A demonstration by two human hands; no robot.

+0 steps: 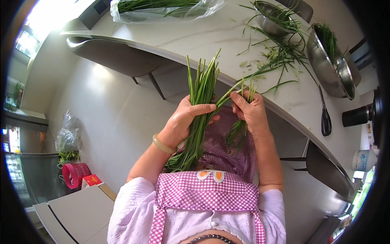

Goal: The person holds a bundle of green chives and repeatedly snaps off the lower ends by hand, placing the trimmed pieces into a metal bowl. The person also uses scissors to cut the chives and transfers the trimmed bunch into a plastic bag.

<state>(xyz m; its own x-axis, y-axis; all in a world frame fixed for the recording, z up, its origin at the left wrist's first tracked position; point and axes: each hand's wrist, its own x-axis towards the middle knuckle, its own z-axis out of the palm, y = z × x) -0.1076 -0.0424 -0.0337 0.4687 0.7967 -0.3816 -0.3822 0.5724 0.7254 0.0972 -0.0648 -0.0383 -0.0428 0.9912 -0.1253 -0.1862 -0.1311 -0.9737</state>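
My left hand [190,114] is wrapped around a thick bunch of Chinese chives [201,88], pale stem ends up and green leaves trailing down over the checked apron [207,187]. In my right hand [251,108] is a smaller bundle of chives [237,131], its stem ends poking up above the fingers. My right thumb and forefinger also pinch the pale end of a few stems that slant across from the left bunch. Both hands are in front of my waist, just off the table's near edge.
Loose leaves and trimmings [283,58] lie on the marble-patterned table [195,39]. Beyond are a plastic bag of chives [164,9], a metal bowl [271,23], a larger metal basin [326,70] and a whisk [326,120]. Chairs [115,56] sit along the table's side.
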